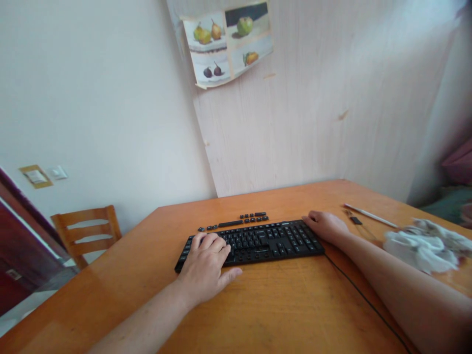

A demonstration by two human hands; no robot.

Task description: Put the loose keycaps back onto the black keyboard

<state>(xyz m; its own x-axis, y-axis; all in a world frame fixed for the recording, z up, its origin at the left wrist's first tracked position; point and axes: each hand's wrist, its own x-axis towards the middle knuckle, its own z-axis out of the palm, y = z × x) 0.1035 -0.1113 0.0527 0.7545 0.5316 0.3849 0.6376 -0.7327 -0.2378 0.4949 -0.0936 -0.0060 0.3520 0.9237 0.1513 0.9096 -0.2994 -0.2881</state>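
A black keyboard (280, 241) lies flat on the wooden table. Along its front row, several bare key sockets (254, 255) show. My left hand (206, 260) rests over the keyboard's left part, its fingers lying on the keys and the thumb spread out over the front edge. At the far right corner, my right hand (326, 226) is curled with its fingertips against the keyboard's edge. Behind the keyboard are loose black keycaps (252, 220), set out in short rows. Among them is a long space bar cap (230, 223).
The keyboard's cable (365, 297) runs toward the table's front right. On the right lie a pale thin stick (368, 215), a small black item (356, 221) and a crumpled white cloth (424, 248). A wooden chair (88, 231) stands left of the table (265, 309).
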